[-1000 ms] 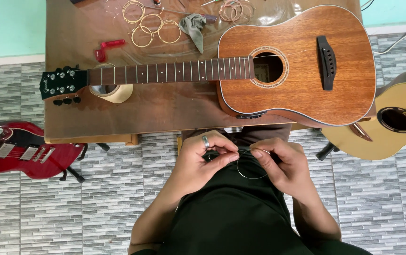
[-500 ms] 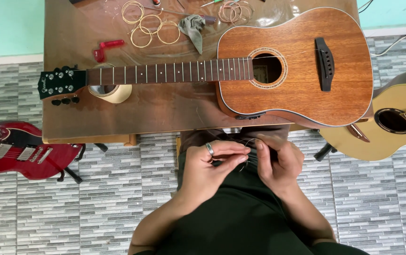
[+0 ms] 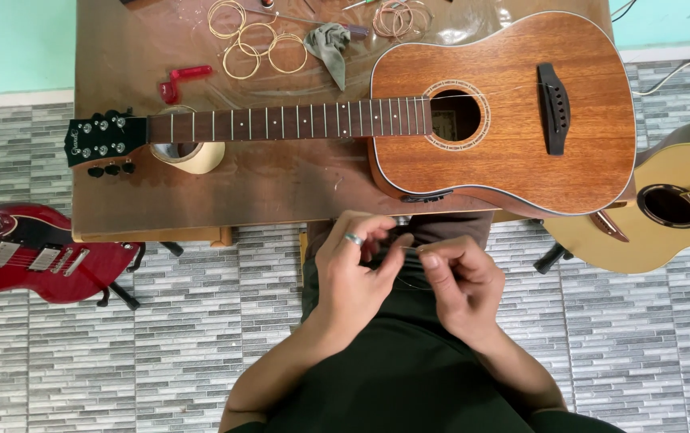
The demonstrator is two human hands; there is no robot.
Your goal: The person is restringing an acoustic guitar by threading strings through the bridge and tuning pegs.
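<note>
My left hand (image 3: 357, 269), with a ring on one finger, and my right hand (image 3: 457, 281) meet over my lap just below the table edge. Both pinch a thin coiled guitar string (image 3: 410, 250) between the fingertips; only a short bit of wire shows between them. Right above the hands a brown acoustic guitar (image 3: 513, 120) lies flat on the wooden table (image 3: 281, 184), neck pointing left, black headstock (image 3: 98, 138) near the left edge. No strings are visible on it.
Several coiled strings (image 3: 252, 40) and a grey cloth (image 3: 329, 44) lie at the table's back. A red string winder (image 3: 180, 78) and a tape roll (image 3: 188, 156) are near the headstock. A red electric guitar (image 3: 28, 252) stands left, a yellow acoustic guitar (image 3: 673, 208) right.
The string's loop was hanging open between my hands a second ago; now my hands have closed together and shifted slightly up, with the coil gathered between the fingers.
</note>
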